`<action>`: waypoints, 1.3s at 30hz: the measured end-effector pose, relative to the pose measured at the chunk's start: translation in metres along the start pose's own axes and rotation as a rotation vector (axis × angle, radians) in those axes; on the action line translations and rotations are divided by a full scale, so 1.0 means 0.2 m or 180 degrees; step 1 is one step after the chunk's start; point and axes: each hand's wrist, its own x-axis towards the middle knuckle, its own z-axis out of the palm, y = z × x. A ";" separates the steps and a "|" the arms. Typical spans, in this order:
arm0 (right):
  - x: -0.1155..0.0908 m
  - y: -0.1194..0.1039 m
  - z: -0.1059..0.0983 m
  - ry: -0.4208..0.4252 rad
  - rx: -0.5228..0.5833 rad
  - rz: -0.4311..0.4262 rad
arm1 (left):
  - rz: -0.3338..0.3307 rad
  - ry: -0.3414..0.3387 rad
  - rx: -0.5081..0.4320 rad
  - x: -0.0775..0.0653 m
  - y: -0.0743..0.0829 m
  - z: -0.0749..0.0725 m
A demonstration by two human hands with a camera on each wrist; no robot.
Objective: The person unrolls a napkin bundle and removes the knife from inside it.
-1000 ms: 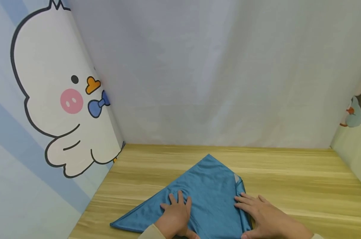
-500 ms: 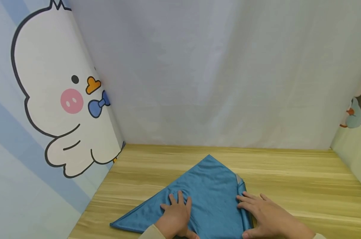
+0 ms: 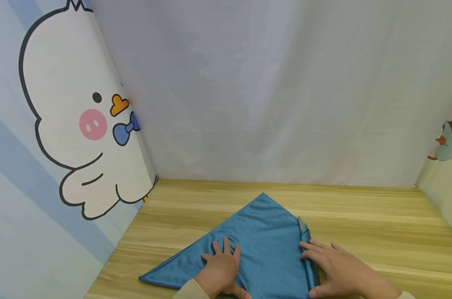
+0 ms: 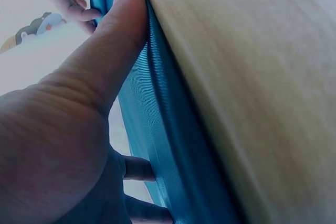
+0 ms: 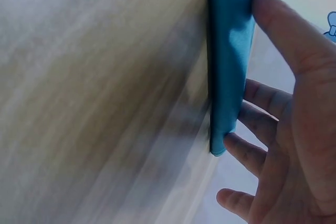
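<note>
The cloth [image 3: 267, 245] lies on the table [image 3: 379, 224], the left hand [image 3: 221, 268] spread flat on it, fingers straight, seemingly to anchor it, while the right hand [image 3: 338, 268], fingers extended rather than clenched, rests along the right-side fold [image 3: 311, 274], presumably to keep it from loosening

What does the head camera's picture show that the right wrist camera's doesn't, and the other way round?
Only the head view: the pointed far corner of the blue cloth, the back of the spread left hand on it, the large bird drawing's pink cheek and the small blue bird picture at right.

Only the right wrist view: the palm side of the right hand.

Both: that hand's fingers against the cloth's rolled edge, and the wood-grain tabletop.
</note>
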 end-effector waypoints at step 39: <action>0.00 -0.02 0.04 0.0115 -0.0138 0.0182 | -0.0014 -0.0033 -0.0022 0.02 0.00 0.01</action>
